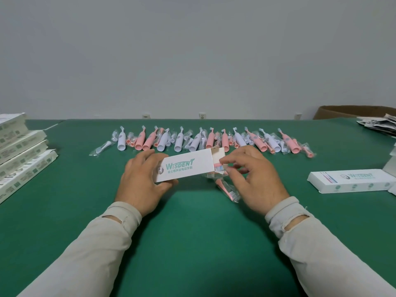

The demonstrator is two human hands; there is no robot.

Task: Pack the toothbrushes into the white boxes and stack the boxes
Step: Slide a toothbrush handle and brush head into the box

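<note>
left hand (142,179): grip closed round the closed end of the white box (188,167), thumb on the near edge, fingers over the top. Holds it just off the desk (192,221) with the mouth turned toward the other hand.
right hand (255,174): fingertips pinch something at the box's open end, thumb and forefinger meeting by the flap. Whether it is the flap or the brush head I cannot tell.
why: one hand steadies, the other feeds and closes; looks like mid-insertion, flap not yet tucked.
box: long, slim, white, teal WISDENT print on top, right end open, pink brush with white bristles showing in the mouth.
loose part: bagged pink brush head (228,190) on the desk under the right hand, likely goes in next.
supply: row of toothbrushes (203,140), pink and white, laid out beyond the hands, most still unpacked.
done stack: packed boxes (19,151) piled at far left.
spare: another box (351,182) lying flat at right.
</note>
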